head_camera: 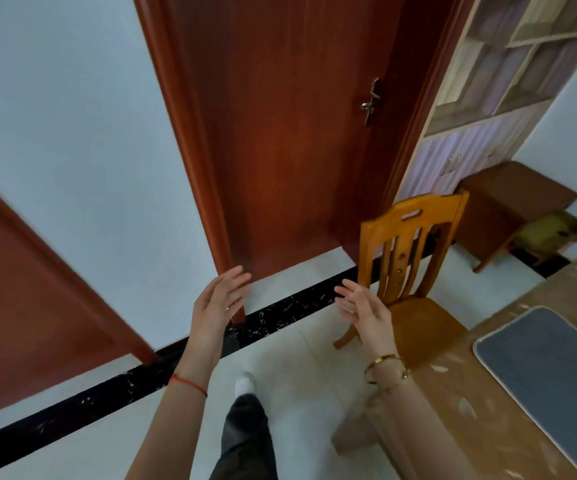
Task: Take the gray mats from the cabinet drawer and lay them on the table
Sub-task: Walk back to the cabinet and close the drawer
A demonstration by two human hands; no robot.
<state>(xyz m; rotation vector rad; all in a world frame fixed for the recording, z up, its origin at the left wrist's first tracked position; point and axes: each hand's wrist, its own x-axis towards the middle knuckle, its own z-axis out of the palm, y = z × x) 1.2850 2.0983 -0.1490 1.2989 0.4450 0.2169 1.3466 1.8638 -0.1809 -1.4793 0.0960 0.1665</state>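
Note:
A gray mat [550,368] with a pale border lies flat on the brown patterned table [460,393] at the lower right. A small brown cabinet [509,199] stands in the far right corner, its drawer [554,233] pulled open with something greenish inside. My left hand [219,299] and my right hand [363,310] are raised in front of me over the floor, palms facing each other, fingers spread, holding nothing. Both are well left of the mat and far from the cabinet.
A yellow wooden chair [415,265] stands between my right hand and the cabinet, beside the table. A red-brown closed door [280,133] is straight ahead, another door [20,289] at left. A tall shelf unit [495,81] fills the upper right. My leg and white shoe [245,382] step forward.

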